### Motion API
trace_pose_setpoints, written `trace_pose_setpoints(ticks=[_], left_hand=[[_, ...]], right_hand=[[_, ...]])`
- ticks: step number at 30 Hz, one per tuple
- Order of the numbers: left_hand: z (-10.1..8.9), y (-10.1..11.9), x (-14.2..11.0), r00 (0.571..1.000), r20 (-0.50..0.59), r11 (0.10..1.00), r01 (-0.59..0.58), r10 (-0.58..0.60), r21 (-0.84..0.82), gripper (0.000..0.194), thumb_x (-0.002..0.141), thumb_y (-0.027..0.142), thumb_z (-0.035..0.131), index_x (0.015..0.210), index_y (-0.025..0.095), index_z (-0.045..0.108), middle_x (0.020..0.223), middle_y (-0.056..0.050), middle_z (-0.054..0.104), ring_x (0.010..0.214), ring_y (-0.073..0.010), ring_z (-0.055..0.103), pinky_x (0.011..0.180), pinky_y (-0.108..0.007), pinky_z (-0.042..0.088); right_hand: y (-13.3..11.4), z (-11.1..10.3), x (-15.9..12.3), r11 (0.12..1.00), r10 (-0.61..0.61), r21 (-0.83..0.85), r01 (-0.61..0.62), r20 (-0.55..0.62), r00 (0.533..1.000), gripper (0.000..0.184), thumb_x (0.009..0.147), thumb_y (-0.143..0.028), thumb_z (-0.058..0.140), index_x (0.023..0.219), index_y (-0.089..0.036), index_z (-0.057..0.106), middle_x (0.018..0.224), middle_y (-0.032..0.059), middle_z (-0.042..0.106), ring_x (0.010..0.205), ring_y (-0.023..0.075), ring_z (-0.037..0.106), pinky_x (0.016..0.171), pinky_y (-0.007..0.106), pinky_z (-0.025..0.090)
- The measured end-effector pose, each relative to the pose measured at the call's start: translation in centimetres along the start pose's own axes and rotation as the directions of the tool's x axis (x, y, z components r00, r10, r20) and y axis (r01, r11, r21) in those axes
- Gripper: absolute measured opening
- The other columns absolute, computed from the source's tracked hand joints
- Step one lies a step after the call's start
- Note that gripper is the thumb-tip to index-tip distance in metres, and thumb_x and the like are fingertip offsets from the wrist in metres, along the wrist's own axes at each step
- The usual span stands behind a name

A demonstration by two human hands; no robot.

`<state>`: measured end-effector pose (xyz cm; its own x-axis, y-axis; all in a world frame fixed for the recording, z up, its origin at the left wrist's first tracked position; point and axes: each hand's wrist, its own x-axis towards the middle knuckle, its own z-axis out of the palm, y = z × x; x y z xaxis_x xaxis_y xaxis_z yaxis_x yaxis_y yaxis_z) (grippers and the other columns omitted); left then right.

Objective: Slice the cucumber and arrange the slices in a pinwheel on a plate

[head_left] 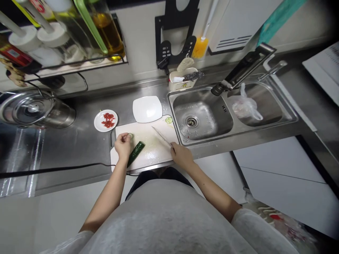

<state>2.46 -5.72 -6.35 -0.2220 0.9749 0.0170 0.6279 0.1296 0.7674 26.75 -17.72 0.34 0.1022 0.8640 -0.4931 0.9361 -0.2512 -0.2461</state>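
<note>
Over the left part of the white cutting board [148, 160], my left hand [123, 146] pinches a small pale-green piece of cucumber [130, 135] at its fingertips. A dark green length of cucumber [136, 152] lies on the board just right of that hand, its near end partly hidden by my wrist. My right hand [182, 155] is closed around the handle of a knife [161, 135], whose blade slants up and left across the board. Cut cucumber slices [168, 120] rest at the board's far right corner. Beyond the board's far edge sits a white square plate [147, 109].
Left of the board stands a small round plate [97, 123] with chopped red bits. A lidded metal pot [58, 114] is farther left. On the right is a double sink [203, 132] with a faucet [238, 70] and a plastic bag [247, 106]. A black cable [66, 170] crosses the counter.
</note>
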Motion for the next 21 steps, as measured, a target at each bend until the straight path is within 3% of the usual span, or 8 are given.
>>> trace_pose_setpoints(ticks=[4,8,12,17,21], left_hand=[[0.2,0.3,2.1,0.994,-0.084,0.989,0.087,-0.077,0.122,0.026,0.08,0.034,0.057,0.101,0.02,0.066,0.078,-0.002,0.065,0.072,-0.0168,0.06,0.076,-0.031,0.046],[0.5,0.5,2.8,0.994,-0.095,0.963,0.077,-0.054,0.259,0.023,0.081,0.03,0.057,0.101,0.025,0.067,0.08,-0.005,0.067,0.077,-0.0225,0.062,0.081,-0.04,0.044],[1.2,-0.6,3.1,0.995,-0.09,0.953,0.06,-0.035,0.298,0.024,0.082,0.024,0.053,0.101,0.024,0.067,0.083,-0.008,0.067,0.084,-0.0259,0.061,0.084,-0.045,0.043],[1.1,-1.8,3.2,0.987,-0.112,0.954,-0.076,0.112,0.289,0.035,0.082,0.021,0.052,0.115,0.019,0.064,0.113,-0.016,0.058,0.105,-0.0297,0.054,0.093,-0.047,0.041],[-0.2,-1.7,1.2,0.961,-0.017,0.941,-0.266,0.276,0.21,0.03,0.086,0.027,0.051,0.111,0.017,0.064,0.108,-0.013,0.059,0.107,-0.0263,0.054,0.098,-0.043,0.041]], right_hand=[[-0.4,0.9,0.0,1.0,-0.008,0.023,0.007,0.04,0.999,0.032,0.098,-0.027,0.029,0.123,-0.02,0.048,0.101,0.0091,0.069,0.093,0.0216,0.064,0.072,0.028,0.038],[-0.8,1.2,0.4,1.0,-0.014,0.013,0.013,0.055,0.998,0.03,0.098,-0.027,0.029,0.12,-0.02,0.048,0.098,0.0085,0.07,0.091,0.0223,0.065,0.07,0.027,0.038],[-0.9,1.2,0.7,1.0,-0.007,-0.008,0.007,0.068,0.998,0.03,0.098,-0.027,0.029,0.121,-0.019,0.047,0.098,0.0095,0.07,0.092,0.0223,0.065,0.071,0.028,0.038],[-1.1,1.3,0.7,1.0,-0.015,-0.026,0.017,0.077,0.997,0.03,0.099,-0.03,0.027,0.118,-0.02,0.049,0.096,0.0087,0.07,0.088,0.0215,0.065,0.068,0.027,0.037],[-1.4,1.5,0.6,0.999,-0.046,-0.023,0.048,0.079,0.996,0.033,0.101,-0.034,0.025,0.112,-0.02,0.052,0.096,0.0085,0.07,0.089,0.0206,0.065,0.069,0.027,0.037]])
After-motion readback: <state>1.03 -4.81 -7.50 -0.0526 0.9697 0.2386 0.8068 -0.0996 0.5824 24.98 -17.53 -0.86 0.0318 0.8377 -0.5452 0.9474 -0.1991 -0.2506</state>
